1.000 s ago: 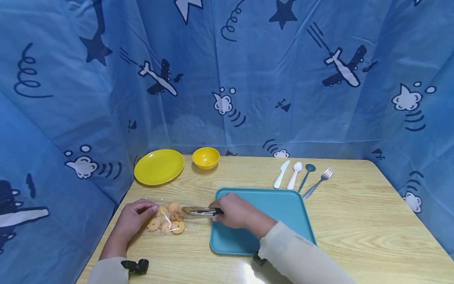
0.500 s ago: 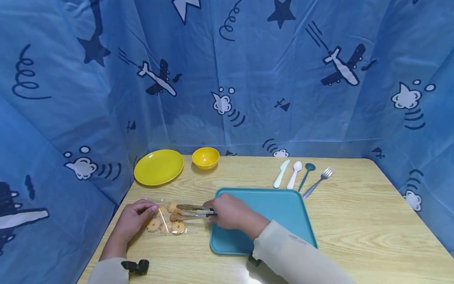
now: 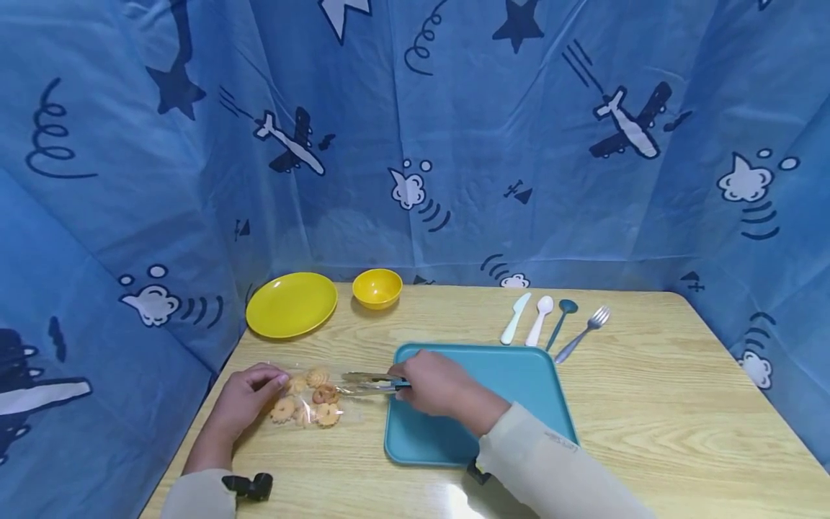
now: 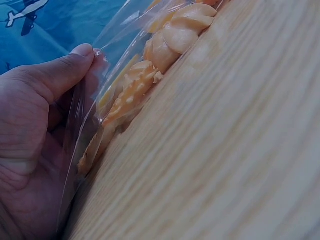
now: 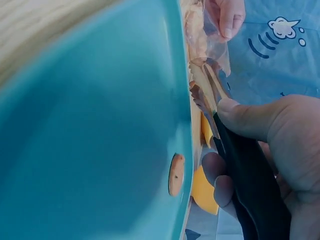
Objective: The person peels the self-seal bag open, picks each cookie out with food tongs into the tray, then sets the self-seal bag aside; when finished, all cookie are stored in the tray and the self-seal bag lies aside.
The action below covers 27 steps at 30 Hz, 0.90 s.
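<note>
My left hand (image 3: pixel 243 400) pinches the edge of a clear plastic bag (image 4: pixel 115 40) lying on the table at the left. Several round, ridged cookies (image 3: pixel 327 414) show through the plastic. With my right hand (image 3: pixel 431 382) I grip a pair of tongs with black handles (image 5: pixel 250 175), thumb on top and fingers curled beneath. Its metal ends point left into the bag's mouth, slightly apart, right beside a browner ring-shaped cookie (image 3: pixel 326 393). Under my right forearm lies a teal tray (image 3: pixel 506 375). One cookie (image 5: pixel 176 174) lies on that tray near its rim, visible in the right wrist view.
A yellow plate (image 3: pixel 292 305) and a yellow bowl (image 3: pixel 377 289) stand at the back left. Behind the tray lie a pale knife (image 3: pixel 516 318), a white spoon (image 3: pixel 540 321), a dark teal spoon (image 3: pixel 562 324) and a fork (image 3: pixel 583 334). A blue patterned curtain (image 3: pixel 454 180) surrounds the table.
Half a second ago the tongs spread wider over the cookies; now they have drawn back to the right and narrowed. The browner cookie has shifted slightly right. My left hand stays put.
</note>
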Tool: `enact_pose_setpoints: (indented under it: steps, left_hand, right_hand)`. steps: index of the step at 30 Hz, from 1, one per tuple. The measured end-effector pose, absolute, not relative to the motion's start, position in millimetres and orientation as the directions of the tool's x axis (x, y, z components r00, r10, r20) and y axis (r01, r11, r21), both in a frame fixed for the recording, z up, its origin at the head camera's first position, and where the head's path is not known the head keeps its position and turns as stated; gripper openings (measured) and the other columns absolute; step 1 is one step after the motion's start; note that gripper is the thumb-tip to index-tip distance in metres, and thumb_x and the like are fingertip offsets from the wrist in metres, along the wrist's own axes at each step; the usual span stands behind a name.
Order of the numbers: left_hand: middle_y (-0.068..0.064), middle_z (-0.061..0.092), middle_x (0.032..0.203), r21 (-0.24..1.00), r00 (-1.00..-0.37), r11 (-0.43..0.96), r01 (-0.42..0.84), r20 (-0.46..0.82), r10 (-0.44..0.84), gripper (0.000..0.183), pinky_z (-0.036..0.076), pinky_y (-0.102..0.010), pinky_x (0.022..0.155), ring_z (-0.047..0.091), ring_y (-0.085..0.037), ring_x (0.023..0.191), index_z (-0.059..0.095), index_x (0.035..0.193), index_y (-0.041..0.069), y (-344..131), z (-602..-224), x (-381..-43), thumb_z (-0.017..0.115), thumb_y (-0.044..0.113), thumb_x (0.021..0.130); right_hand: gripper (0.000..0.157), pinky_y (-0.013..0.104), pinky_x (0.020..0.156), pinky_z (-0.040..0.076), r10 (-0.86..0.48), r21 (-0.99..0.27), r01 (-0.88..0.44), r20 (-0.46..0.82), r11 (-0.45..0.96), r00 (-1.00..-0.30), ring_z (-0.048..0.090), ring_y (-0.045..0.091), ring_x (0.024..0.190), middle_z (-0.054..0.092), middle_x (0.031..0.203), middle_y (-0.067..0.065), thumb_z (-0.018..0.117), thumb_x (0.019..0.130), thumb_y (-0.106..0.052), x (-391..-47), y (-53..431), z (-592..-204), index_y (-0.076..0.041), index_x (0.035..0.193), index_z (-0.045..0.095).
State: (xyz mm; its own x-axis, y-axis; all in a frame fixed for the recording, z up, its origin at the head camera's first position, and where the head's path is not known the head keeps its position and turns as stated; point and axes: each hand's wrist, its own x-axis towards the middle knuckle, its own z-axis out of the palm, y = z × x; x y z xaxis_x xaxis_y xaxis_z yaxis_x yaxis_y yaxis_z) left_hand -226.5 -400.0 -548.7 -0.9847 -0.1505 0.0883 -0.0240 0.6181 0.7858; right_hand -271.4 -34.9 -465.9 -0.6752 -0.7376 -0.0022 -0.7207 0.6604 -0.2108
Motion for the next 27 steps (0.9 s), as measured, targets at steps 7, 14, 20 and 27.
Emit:
enact_pose_setpoints:
  steps: [7,14,20,27]
  left_hand:
    - [0.001,0.072,0.108,0.777,-0.986,0.629,-0.030,0.079,-0.145,0.026,0.048,-0.022,0.092,0.062,-0.011,0.106,0.079,0.106,0.019,-401.9,-547.7,-226.1,0.067,0.040,0.098]
    - [0.005,0.072,0.108,0.759,-0.989,0.651,-0.003,0.093,-0.113,0.022,0.048,-0.025,0.095,0.062,-0.013,0.109,0.080,0.107,0.023,-398.4,-546.4,-225.7,0.068,0.039,0.098]
    - [0.005,0.072,0.106,0.752,-0.986,0.660,0.004,0.112,-0.122,0.019,0.049,-0.022,0.092,0.063,-0.011,0.105,0.080,0.105,0.022,-398.2,-546.7,-225.2,0.068,0.036,0.099]
    - [0.003,0.073,0.107,0.757,-0.985,0.654,-0.005,0.107,-0.132,0.020,0.049,-0.023,0.093,0.063,-0.014,0.107,0.079,0.106,0.021,-398.9,-549.2,-226.4,0.067,0.036,0.099]
  right_hand:
    - [0.040,0.025,0.069,0.052,-0.729,-0.219,-0.710,-0.011,0.670,-0.684,0.057,0.004,0.079,0.074,0.112,-0.003,0.072,0.096,-0.037,-268.7,-39.1,-466.5,-0.025,0.133,0.068]
    - [0.048,0.024,0.054,0.042,-0.732,-0.317,-0.689,-0.023,0.652,-0.681,0.051,0.006,0.064,0.073,0.098,-0.004,0.074,0.094,-0.038,-269.1,-42.3,-469.5,-0.024,0.139,0.064]
    - [0.051,0.025,0.049,0.036,-0.756,-0.363,-0.702,-0.008,0.613,-0.655,0.039,0.008,0.050,0.051,0.060,-0.006,0.073,0.096,-0.037,-271.6,-43.3,-470.8,-0.022,0.143,0.060]
    - [0.050,0.024,0.053,0.038,-0.766,-0.388,-0.708,0.009,0.590,-0.643,0.039,0.007,0.051,0.053,0.066,-0.007,0.073,0.096,-0.035,-275.8,-32.8,-469.0,-0.020,0.142,0.062]
